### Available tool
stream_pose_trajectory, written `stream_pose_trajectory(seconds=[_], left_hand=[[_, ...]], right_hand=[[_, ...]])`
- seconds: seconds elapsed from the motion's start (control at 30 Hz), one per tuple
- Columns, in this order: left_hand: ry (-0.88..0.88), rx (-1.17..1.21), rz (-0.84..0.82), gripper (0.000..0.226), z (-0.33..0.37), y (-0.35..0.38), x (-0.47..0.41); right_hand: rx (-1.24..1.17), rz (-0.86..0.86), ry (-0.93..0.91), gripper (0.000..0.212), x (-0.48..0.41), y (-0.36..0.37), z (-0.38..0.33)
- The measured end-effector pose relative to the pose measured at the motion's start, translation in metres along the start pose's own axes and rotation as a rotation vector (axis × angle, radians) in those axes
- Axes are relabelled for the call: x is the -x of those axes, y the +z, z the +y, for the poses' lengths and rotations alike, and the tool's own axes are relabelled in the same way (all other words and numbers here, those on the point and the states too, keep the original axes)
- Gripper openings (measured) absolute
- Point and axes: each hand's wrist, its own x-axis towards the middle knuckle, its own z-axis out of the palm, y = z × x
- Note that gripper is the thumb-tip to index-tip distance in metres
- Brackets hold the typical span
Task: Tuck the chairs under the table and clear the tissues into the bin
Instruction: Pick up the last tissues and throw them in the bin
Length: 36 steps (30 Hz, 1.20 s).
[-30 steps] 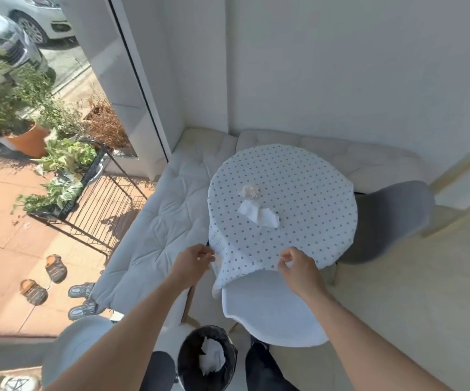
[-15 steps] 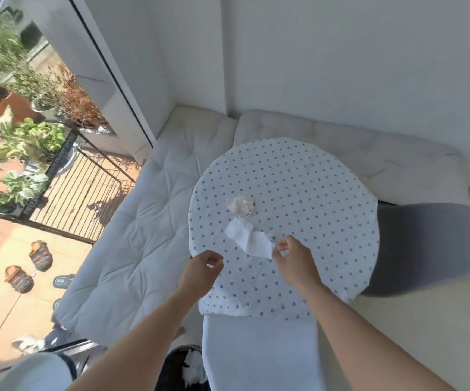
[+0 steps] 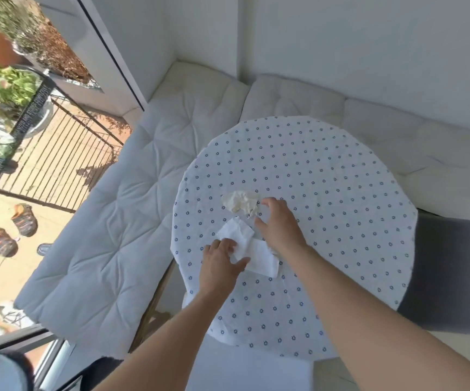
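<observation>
1. Your left hand (image 3: 222, 263) is down on the flat white tissue (image 3: 252, 251), fingers spread fairly wide and lying on its near-left end, thumb stretched out across the paper. It looks more like pressing than pinching, so I can't tell if you've really got hold of it.
2. Your right hand (image 3: 277, 224) is just past that sheet, fingers curled in a loose open claw, tips at the edge of the crumpled tissue (image 3: 241, 204). Touching it or just shy of it, can't tell. Nothing is clamped in there.
3. The crumpled one sits right beyond your right fingertips, slightly to their left. The flat one runs from under your left fingers to beneath your right wrist.
4. Both tissues lie on the round table (image 3: 341, 221) with the dotted cloth, on its left-centre part.
5. A grey chair (image 3: 454, 272) is tucked in at the table's right edge, well off to the right of your right fingers. A white chair (image 3: 245, 371) sits at the near edge, below your forearms.
6. A cushioned bench (image 3: 121, 210) runs along the left, beyond your left fingers.
</observation>
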Motion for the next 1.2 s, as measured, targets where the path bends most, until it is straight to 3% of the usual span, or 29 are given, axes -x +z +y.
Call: stream_pose_trajectory(seconds=[0.17, 0.3, 0.57, 0.8, 1.2], left_hand=[[0.007, -0.010, 0.061, 0.016, -0.002, 0.014, -0.020], [-0.004, 0.132, 0.020, 0.008, -0.015, 0.011, -0.025], [-0.164, 0.363, -0.052, 0.015, -0.048, -0.026, -0.010], [-0.210, 0.454, -0.041, 0.016, -0.079, -0.060, 0.037], [-0.058, 0.488, 0.016, 0.015, -0.109, -0.151, 0.175]], right_hand=[[-0.007, -0.040, -0.054, 0.050, -0.032, 0.016, 0.003], [0.006, 0.004, -0.107, 0.049, -0.047, 0.031, 0.005], [0.026, 0.051, -0.093, 0.015, -0.046, 0.037, 0.003], [-0.047, 0.102, -0.036, 0.014, 0.017, 0.027, -0.008], [-0.114, 0.239, -0.001, 0.015, 0.223, 0.020, -0.081]])
